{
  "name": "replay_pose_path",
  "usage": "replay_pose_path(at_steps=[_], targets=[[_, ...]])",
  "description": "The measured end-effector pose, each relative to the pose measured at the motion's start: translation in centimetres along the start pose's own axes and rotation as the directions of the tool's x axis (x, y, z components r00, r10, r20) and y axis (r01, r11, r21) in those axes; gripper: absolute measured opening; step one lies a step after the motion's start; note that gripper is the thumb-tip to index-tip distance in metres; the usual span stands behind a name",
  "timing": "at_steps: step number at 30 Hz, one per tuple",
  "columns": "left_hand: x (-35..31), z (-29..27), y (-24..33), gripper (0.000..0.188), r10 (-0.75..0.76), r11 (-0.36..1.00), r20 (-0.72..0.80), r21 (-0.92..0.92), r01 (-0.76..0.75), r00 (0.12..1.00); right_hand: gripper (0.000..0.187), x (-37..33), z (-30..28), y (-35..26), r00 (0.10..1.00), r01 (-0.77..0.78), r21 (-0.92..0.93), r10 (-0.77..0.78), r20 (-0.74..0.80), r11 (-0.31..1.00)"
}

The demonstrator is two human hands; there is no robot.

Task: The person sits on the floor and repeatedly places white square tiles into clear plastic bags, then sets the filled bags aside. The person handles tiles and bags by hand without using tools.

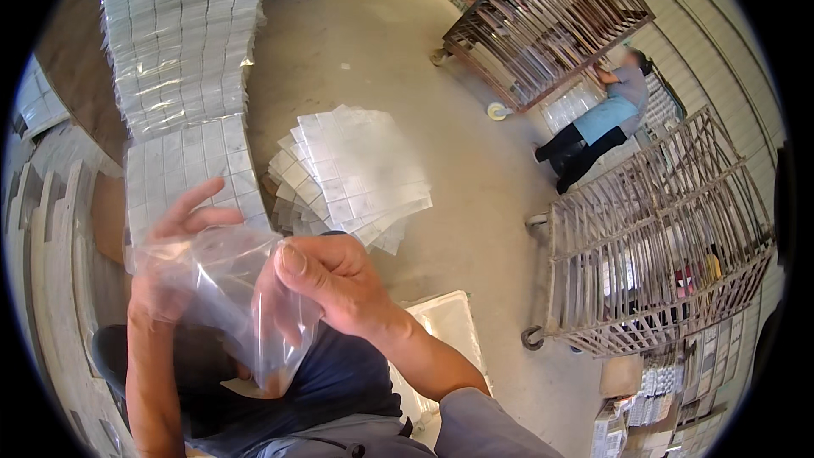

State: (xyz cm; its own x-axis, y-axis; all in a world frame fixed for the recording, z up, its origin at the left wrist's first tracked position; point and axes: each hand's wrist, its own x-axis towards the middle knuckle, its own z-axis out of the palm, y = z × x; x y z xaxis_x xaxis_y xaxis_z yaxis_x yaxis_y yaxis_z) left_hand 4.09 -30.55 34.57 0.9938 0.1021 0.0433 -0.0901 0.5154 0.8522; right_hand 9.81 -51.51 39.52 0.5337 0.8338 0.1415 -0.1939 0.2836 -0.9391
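Note:
A clear plastic bag (222,267) hangs in front of my lap, crumpled and see-through. My right hand (335,280) is closed on its right side, pinching the film between thumb and fingers. My left hand (182,242) is at the bag's left side with its fingers stretched apart. Film covers its palm, and I cannot tell whether the hand is inside the bag or behind it. Just beyond my left hand lies a stack of pale mosaic tile sheets (191,161). Further right, more tile sheets (360,170) are fanned out in a low pile.
Tall stacks of wrapped tile sheets (182,34) rise at the far left. Beside my right forearm sits a white tray (449,322). Two wheeled metal racks (661,237) stand on the right, with a person (606,114) in a blue apron between them. Boards (64,229) line the left edge.

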Motion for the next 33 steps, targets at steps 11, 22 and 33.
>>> replay_pose_path(at_steps=[11, 22, 33], targets=[[-2.0, -3.8, 2.9, 0.017, 0.209, 0.901, -0.405, 0.434, -0.014, 0.890, 0.039, 3.6, -5.2, 7.6, 0.879, -0.253, -0.379, 0.048, -0.474, 0.890], [-2.9, 1.4, 4.7, 0.008, 0.112, 0.638, -0.102, 0.770, 0.007, 0.988, 0.081, 5.1, -0.3, 6.0, 0.983, 0.164, -0.834, -0.156, 0.095, 0.527], [-6.2, -1.4, 6.3, 0.025, 0.235, 0.584, -0.045, 0.805, -0.104, 0.971, 0.059, 3.6, -3.1, 7.3, 0.960, 0.096, -0.881, -0.278, -0.042, 0.463]])
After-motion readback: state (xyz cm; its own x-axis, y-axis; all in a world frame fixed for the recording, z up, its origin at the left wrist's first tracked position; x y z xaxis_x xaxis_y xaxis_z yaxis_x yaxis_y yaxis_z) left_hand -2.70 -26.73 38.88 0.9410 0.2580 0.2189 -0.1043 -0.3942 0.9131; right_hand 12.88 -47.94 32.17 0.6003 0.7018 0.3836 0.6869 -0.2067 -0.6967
